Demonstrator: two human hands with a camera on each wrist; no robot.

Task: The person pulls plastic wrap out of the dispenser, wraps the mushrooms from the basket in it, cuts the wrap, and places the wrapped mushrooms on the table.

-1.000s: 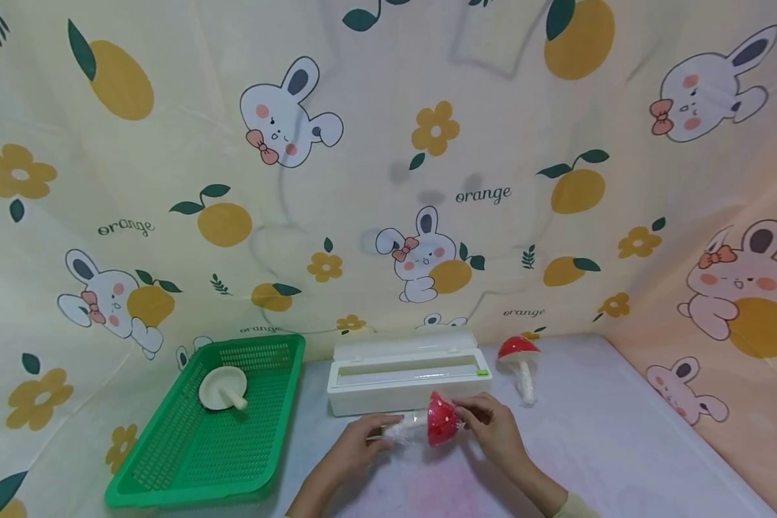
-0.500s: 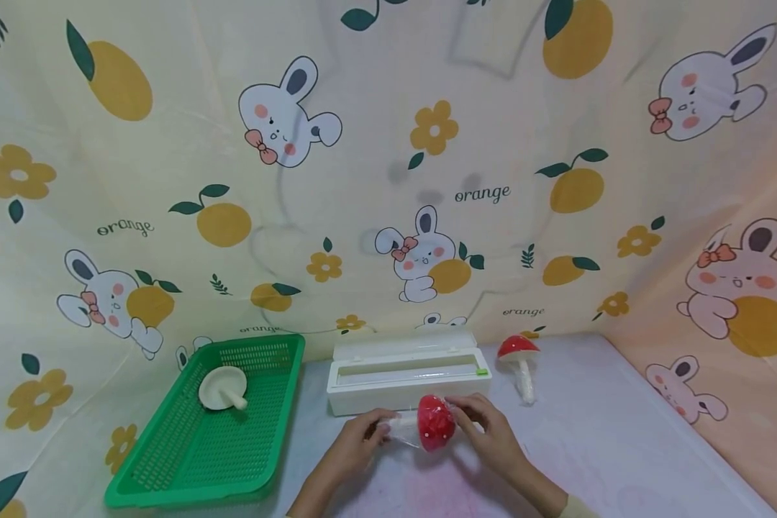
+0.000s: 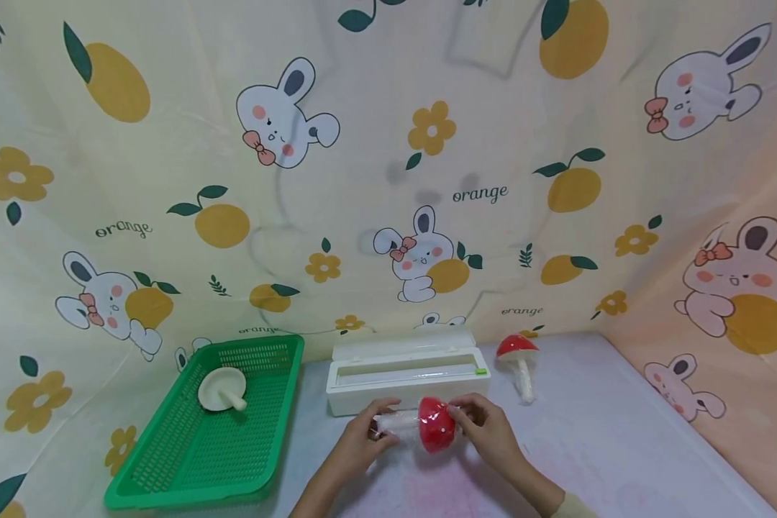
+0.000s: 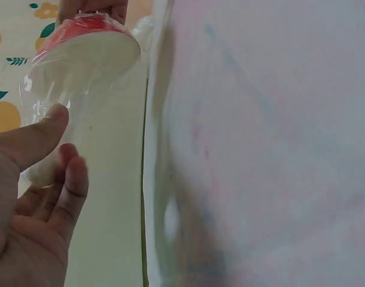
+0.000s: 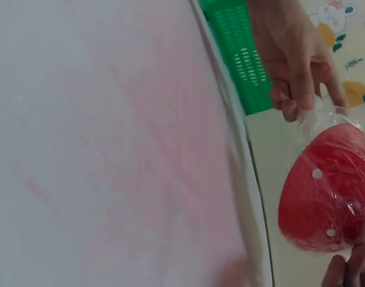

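Note:
A toy mushroom point(image 3: 437, 426) with a white-dotted red cap lies on its side in the air, wrapped in clear plastic film. My left hand point(image 3: 357, 444) holds its pale stem, thumb and fingers around the filmed lower end, as the left wrist view also shows. At the top of the cap, my right hand point(image 3: 490, 430) pinches with thumb and fingertips. In the right wrist view the film lies wrinkled and shiny over the red cap point(image 5: 326, 188). Whether the right fingers grip the cap itself or only film cannot be told.
Behind the hands stands a white cling film box point(image 3: 388, 399), lid up, with a roll inside. A second red mushroom point(image 3: 523, 370) is at the right. On the left, a green basket point(image 3: 268, 460) holds a pale mushroom point(image 3: 220, 388). Patterned cloth hangs behind the table.
The red cap has turned about the stem and shifted slightly left, then right. My left fingers have spread and regripped the stem end. The right hand stays at the cap.

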